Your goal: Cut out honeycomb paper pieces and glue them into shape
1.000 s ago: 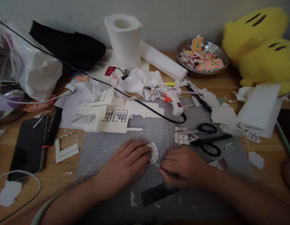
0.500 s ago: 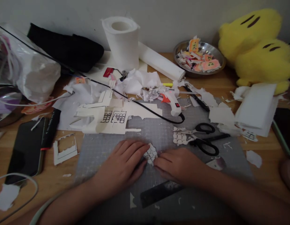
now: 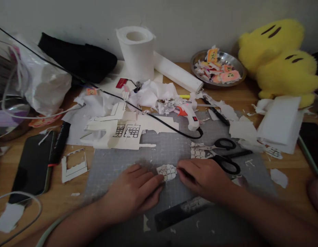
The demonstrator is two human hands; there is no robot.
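Note:
A small white paper cutout [image 3: 167, 172] with black-outlined rounded cells lies between my hands, just above the grey cutting mat [image 3: 115, 157]. My left hand [image 3: 138, 187] pinches its lower left edge between fingers and thumb. At the right edge, my right hand [image 3: 202, 176] has its thumb and index finger closed on the paper, with the other fingers curled under. Black-handled scissors [image 3: 227, 166] rest just beyond my right hand, their blades over another patterned paper piece [image 3: 197, 152]. A dark ruler [image 3: 178, 212] lies below the hands, partly under my right forearm.
A white glue gun [image 3: 191, 118] with its black cable [image 3: 159, 121] lies beyond the mat's middle. Cut paper sheets [image 3: 159, 125] and scraps surround it. A paper roll [image 3: 137, 55], a metal bowl [image 3: 218, 84] of paper bits and yellow plush toys [image 3: 279, 65] stand behind. A phone [image 3: 32, 164] lies left.
The paper cutout has turned from upright to lying more sideways between my hands. My right hand has shifted slightly up and right. The whole view has moved slightly.

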